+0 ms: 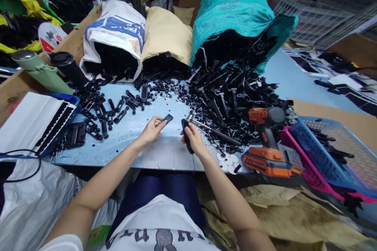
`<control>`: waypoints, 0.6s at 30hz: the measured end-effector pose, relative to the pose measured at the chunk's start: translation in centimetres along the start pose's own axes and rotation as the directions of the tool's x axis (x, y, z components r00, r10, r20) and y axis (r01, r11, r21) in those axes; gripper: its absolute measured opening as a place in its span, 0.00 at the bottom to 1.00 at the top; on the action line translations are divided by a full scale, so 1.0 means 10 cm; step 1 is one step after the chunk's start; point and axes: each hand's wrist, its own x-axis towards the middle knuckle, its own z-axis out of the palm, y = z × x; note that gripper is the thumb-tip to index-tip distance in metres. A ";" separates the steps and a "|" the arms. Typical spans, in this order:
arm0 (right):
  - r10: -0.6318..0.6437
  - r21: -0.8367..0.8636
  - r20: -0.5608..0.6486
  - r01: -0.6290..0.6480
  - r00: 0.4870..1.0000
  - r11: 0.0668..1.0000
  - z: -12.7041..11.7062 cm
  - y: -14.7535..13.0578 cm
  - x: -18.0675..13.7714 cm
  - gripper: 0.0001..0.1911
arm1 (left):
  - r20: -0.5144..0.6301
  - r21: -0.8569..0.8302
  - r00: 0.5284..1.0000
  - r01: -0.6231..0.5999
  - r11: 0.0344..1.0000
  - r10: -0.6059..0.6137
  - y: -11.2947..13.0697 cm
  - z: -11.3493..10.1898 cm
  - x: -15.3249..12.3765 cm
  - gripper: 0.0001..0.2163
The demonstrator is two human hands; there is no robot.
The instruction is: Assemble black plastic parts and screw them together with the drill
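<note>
A white shirt point(165, 208) with dark printing lies nearest, above navy trousers point(150, 190). A silvery sack point(44, 200) lies at lower left, and crumpled brown wrapping point(273, 204) at lower right. Ahead is a pale blue table point(94, 153), with a whitish sheet point(166, 159) at its front edge. Near that edge, to the right, white discs point(228, 161) lie beside an orange-and-black cordless drill point(268, 141); a blue basket point(312, 141) holding black parts sits beyond it, with a pink basket point(316, 176) under it.

Over the middle of the table, the right hand point(193, 138) is curled, thumb and fingers closed around a long black piece point(187, 141). A silver shaft point(207, 125) with a dark handle slants away beside it; whether the hand touches this shaft is hard to tell. The left hand point(153, 128) pinches a short black bar point(167, 119) at one end, the other end pointing toward the right hand, the two held pieces apart.

Farther on, black links point(103, 113) are strewn to the left, screws point(173, 88) lie in the centre, and a heap of black brackets point(224, 98) rises to the right. Behind them, a white-and-blue sack point(114, 23), a tan sack point(166, 33) and a turquoise sack point(232, 11) gape toward the person.
</note>
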 end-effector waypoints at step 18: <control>-0.201 -0.181 0.324 0.269 0.924 0.946 0.11 -0.20 -0.16 0.27 | -0.009 0.167 0.942 -0.330 0.929 0.337 0.21 0.12 -0.65 0.20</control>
